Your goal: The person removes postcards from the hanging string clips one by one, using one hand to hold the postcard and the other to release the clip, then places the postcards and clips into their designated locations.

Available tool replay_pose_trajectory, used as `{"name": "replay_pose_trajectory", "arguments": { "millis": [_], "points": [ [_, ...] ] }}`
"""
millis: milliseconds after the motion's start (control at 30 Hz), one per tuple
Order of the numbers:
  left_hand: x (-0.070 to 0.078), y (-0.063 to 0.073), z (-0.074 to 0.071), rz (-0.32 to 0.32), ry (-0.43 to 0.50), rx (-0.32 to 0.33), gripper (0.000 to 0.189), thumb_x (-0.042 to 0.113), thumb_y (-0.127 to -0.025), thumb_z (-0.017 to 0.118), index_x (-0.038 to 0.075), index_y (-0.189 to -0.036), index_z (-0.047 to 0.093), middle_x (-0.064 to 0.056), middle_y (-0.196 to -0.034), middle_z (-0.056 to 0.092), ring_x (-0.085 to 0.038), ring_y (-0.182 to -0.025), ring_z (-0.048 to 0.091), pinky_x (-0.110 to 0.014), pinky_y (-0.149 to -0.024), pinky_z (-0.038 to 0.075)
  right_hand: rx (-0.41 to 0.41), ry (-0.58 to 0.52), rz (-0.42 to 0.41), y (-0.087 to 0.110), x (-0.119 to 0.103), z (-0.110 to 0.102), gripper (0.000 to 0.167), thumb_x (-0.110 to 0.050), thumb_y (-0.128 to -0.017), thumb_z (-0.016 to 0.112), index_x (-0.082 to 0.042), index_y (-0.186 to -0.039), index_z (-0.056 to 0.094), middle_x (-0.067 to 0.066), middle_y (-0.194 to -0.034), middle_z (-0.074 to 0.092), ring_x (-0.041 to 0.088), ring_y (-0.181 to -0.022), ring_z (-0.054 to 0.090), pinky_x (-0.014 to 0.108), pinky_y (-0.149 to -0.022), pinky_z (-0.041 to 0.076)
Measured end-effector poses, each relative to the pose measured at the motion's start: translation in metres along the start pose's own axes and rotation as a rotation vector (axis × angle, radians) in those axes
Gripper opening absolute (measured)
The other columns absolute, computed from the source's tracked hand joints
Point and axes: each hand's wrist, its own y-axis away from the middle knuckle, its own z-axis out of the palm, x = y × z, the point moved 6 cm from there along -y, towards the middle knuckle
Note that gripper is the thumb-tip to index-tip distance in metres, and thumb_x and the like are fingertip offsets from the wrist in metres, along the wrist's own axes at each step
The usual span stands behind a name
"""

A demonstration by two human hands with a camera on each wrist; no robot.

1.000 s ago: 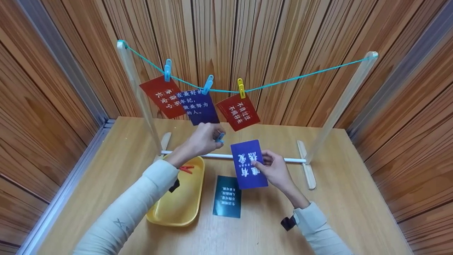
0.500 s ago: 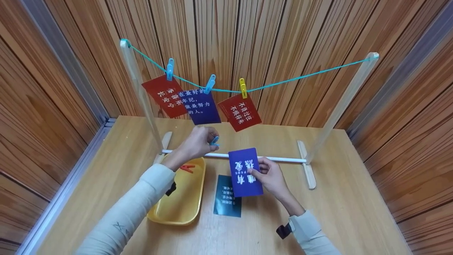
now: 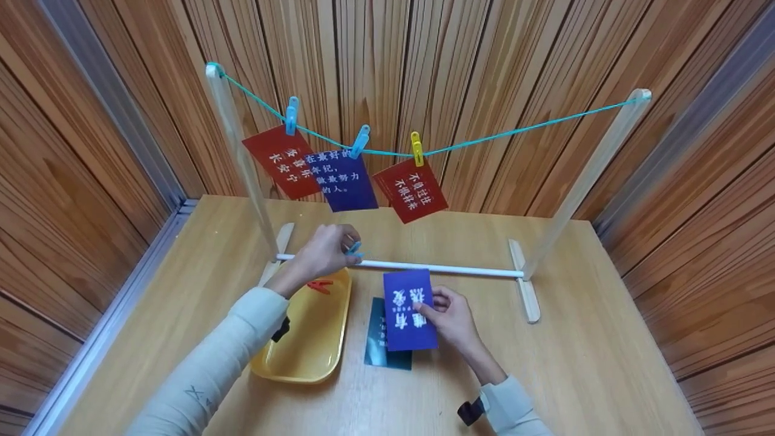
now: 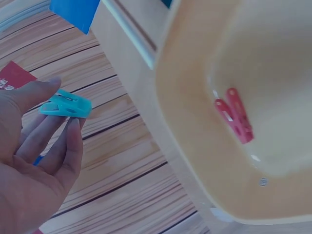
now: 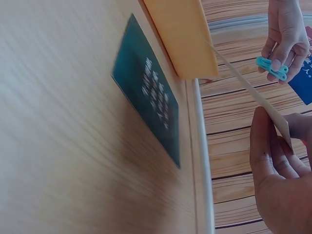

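Observation:
Between thumb and fingers my left hand (image 3: 327, 247) pinches a light blue clothespin (image 4: 66, 105), above the far end of the yellow tray (image 3: 306, 380). My right hand (image 3: 451, 318) holds a purple-blue card (image 3: 410, 339) with white characters by its right edge. In the right wrist view this card is nearly edge-on and clear of the table. Below it lies a dark teal card (image 5: 146, 92), flat on the table and partly covered in the head view. A red clothespin (image 4: 235, 115) rests inside the tray.
A teal string (image 3: 514, 131) spans two wooden posts (image 3: 578, 175). From it hang a red card (image 3: 278, 160), a blue card (image 3: 345, 188) and another red card (image 3: 412, 197), on two blue clothespins and a yellow one. A white rod (image 3: 448, 269) joins the posts' feet.
Both hands have moved down and to the left, the left hand with the blue clothespin and the right with the purple-blue card. That card now overlaps more of the teal card.

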Motion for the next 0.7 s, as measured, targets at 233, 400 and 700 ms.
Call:
{"name": "replay_pose_trajectory", "arguments": {
  "millis": [233, 400, 700],
  "points": [
    [-0.017, 0.001, 0.001, -0.037, -0.015, -0.009, 0.037, 0.013, -0.089, 0.085, 0.005, -0.122, 0.071, -0.013, -0.117, 0.077, -0.030, -0.106, 0.072, -0.045, -0.094, 0.064, -0.033, -0.048, 0.013, 0.005, 0.014, 0.010, 0.035, -0.014, -0.097, 0.076, 0.004, -0.126, 0.066, 0.020, -0.111, 0.078, 0.025, -0.095, 0.079, 0.036, -0.085, 0.066],
    [-0.026, 0.003, 0.002, -0.020, -0.019, -0.020, 0.032, 0.012, -0.089, 0.084, 0.008, -0.119, 0.072, -0.015, -0.116, 0.077, -0.029, -0.101, 0.073, -0.045, -0.091, 0.065, -0.031, -0.052, 0.029, 0.005, 0.022, 0.013, 0.034, -0.014, -0.097, 0.076, 0.004, -0.124, 0.066, 0.019, -0.110, 0.078, 0.024, -0.094, 0.080, 0.034, -0.084, 0.066],
    [-0.045, 0.009, 0.016, 0.011, -0.213, -0.089, 0.028, 0.010, -0.091, 0.081, 0.005, -0.117, 0.074, -0.014, -0.104, 0.077, -0.022, -0.084, 0.068, -0.033, -0.073, 0.063, -0.026, -0.021, 0.051, 0.006, 0.031, 0.021, 0.032, -0.011, -0.096, 0.077, 0.004, -0.122, 0.067, 0.018, -0.107, 0.079, 0.021, -0.092, 0.079, 0.035, -0.082, 0.066]
  ]
}}
